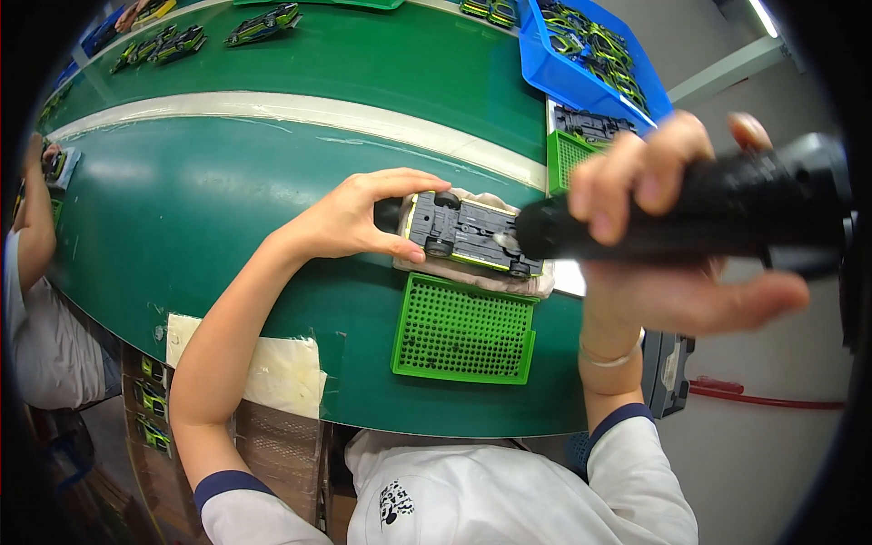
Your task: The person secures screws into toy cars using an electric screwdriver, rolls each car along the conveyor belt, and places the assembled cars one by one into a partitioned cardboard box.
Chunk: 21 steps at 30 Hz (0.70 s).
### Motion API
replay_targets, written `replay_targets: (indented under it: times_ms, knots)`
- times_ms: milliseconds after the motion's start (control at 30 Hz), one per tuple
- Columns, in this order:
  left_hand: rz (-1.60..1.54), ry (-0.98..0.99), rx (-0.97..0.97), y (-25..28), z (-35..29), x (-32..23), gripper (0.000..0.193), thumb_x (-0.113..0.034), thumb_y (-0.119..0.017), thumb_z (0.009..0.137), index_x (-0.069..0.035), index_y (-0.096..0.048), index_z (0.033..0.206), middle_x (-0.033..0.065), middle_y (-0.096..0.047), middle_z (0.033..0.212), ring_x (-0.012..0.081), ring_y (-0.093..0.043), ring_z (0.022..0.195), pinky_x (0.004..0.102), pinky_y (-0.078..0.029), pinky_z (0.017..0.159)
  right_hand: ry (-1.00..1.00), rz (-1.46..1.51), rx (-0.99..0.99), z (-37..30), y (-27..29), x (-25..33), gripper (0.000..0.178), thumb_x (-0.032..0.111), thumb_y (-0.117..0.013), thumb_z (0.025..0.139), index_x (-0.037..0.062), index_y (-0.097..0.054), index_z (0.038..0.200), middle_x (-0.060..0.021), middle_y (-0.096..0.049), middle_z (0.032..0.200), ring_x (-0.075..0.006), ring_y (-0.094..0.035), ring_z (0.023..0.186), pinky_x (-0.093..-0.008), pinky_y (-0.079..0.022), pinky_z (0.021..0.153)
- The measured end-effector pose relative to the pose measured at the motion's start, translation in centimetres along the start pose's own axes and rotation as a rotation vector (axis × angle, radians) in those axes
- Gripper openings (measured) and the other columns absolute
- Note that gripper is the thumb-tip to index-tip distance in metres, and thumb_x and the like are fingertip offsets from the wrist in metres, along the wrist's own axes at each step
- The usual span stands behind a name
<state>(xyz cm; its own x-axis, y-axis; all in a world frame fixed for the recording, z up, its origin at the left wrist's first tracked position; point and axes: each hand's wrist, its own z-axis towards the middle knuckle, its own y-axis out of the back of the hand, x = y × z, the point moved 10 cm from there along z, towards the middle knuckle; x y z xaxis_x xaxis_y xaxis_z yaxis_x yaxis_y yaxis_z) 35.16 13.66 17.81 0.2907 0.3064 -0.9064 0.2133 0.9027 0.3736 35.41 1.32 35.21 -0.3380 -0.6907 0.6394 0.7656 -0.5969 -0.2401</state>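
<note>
Toy car [477, 238] lies wheels-up on cloth pad [486, 277], middle of frame. Your left hand [350, 218] pinches its left end. Your right hand [649, 295] wraps round black tool [727, 204], right side, its tip by car's belly. Wheels [439, 247] already on. Belly work looks under way, not done; can't tell how much is left.

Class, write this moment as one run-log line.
left hand: holding upturned toy car | right hand: gripping black tool over car's underside, contact unclear | car: on pale cloth | green tray: beside cloth
</note>
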Motion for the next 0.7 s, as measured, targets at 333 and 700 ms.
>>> replay_targets:
  times_ms: [333,700]
  knots:
    - [0.091,-0.073,-0.023,0.3,-0.2,-0.5,0.067,-0.027,-0.078,0.059,0.0,-0.051,0.115,0.0126,-0.052,0.117,0.0259,-0.05,0.108,0.0345,-0.038,0.093,0.033,0.01,0.126,0.7,-1.8,-6.9,0.044,0.033,-0.056,0.083,-0.0051,-0.04,0.099,-0.0129,-0.052,0.073,-0.0127,-0.051,0.047,-0.0214,-0.04,0.041]
    - [0.102,-0.061,-0.047,0.6,-0.3,-0.4,0.064,-0.023,-0.078,0.058,0.003,-0.053,0.111,0.0137,-0.053,0.115,0.027,-0.051,0.106,0.0336,-0.039,0.092,0.063,-0.029,0.041,0.2,-1.4,-8.3,0.036,0.025,-0.051,0.085,-0.0042,-0.033,0.099,-0.0154,-0.053,0.068,-0.0124,-0.05,0.044,-0.0201,-0.038,0.037]
